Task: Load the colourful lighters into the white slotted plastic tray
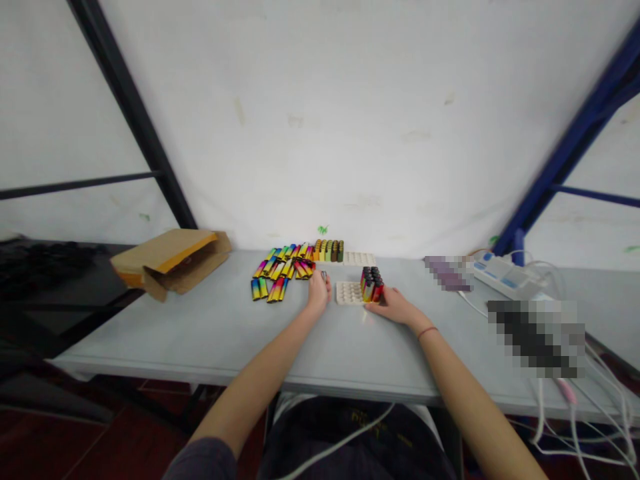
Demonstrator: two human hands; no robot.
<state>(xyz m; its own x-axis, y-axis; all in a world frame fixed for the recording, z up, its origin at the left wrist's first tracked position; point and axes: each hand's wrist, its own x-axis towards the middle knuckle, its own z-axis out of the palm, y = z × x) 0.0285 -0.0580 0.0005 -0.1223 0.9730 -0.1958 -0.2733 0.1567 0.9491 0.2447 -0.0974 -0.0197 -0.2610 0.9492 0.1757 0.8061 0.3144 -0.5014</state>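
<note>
Both hands work over a grey tabletop in the head view, one at either end of a white holed tray. Just off the tray's left end, the left hand has its fingers curled in and pinches a small piece, only a dark, silvery bit of which shows. At the tray's right end, the right hand has its thumb along the near edge and its fingers beside a block of upright red lighter-shaped pieces with black tops; whether it grips or only rests there I cannot tell. Those pieces stand in the right part of the tray, and bare holes show to their left. Left of the tray, beyond the left hand, lie shiny rainbow-coloured pieces in rough rows. Behind the tray are a second holed tray and, to its left, upright yellow-to-dark pieces. An open cardboard box lies far left of the tray; well to its right are a white power strip and pale cables.
</note>
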